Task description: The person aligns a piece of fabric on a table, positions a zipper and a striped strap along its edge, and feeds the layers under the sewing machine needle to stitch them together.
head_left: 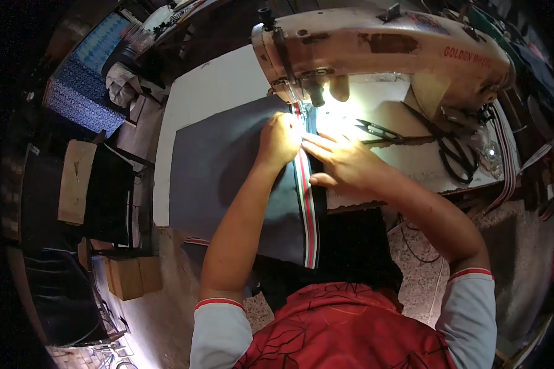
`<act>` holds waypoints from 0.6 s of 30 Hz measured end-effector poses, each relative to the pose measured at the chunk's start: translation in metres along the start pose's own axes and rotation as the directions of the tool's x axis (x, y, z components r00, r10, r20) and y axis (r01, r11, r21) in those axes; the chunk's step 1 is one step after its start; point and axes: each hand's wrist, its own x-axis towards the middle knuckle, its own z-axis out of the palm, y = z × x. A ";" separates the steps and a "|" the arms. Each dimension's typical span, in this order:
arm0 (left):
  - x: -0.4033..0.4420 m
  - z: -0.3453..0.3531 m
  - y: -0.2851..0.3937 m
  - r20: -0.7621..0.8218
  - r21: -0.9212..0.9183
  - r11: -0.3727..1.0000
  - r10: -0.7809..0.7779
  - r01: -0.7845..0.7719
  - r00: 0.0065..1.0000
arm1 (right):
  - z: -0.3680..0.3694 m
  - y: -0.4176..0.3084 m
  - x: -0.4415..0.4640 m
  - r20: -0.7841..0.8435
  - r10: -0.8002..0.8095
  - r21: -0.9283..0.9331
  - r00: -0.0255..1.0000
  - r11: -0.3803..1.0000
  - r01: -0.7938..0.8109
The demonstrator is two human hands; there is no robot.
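Note:
Dark grey fabric (228,166) lies on the white sewing table, its near end hanging over the front edge. A striped ribbon (305,203) in red, white and black runs along its right side up to the needle area of the sewing machine (363,43). My left hand (281,138) rests on the fabric just in front of the needle, fingers curled together at the ribbon; what they pinch is too small to tell. My right hand (345,157) lies spread, fingertips at the ribbon's right edge. Bright lamp light washes out part of both hands.
Large black scissors (452,150) and small thread snips (380,131) lie on the table right of the machine needle. More striped ribbon (506,154) hangs over the right edge. On the left stand a cardboard box (132,277) and blue patterned cloth (83,95).

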 end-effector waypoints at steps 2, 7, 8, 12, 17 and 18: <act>0.001 -0.008 0.008 0.013 0.029 1.000 0.004 -0.005 1.000 | 0.004 0.003 -0.006 -0.040 -0.032 -0.004 0.999 0.999 0.032; 0.005 -0.016 0.011 0.112 -0.032 0.997 -0.062 0.066 0.992 | 0.004 0.002 -0.009 -0.030 -0.010 -0.015 0.999 1.000 0.010; 0.005 -0.019 0.015 0.140 -0.044 0.993 -0.100 0.107 0.985 | 0.003 0.001 -0.008 -0.024 0.001 0.009 1.000 1.000 -0.001; 0.001 -0.014 0.012 0.102 -0.082 0.994 -0.063 0.071 0.993 | 0.001 0.001 -0.008 -0.034 0.000 0.020 0.999 1.000 0.000; -0.011 -0.002 0.018 -0.099 -0.052 0.998 0.032 -0.037 0.995 | -0.002 0.000 -0.008 -0.025 -0.007 0.018 1.000 1.000 0.008; -0.016 -0.002 0.024 -0.101 -0.054 0.998 0.032 -0.037 0.994 | -0.004 -0.001 -0.008 -0.021 -0.009 0.029 1.000 1.000 0.009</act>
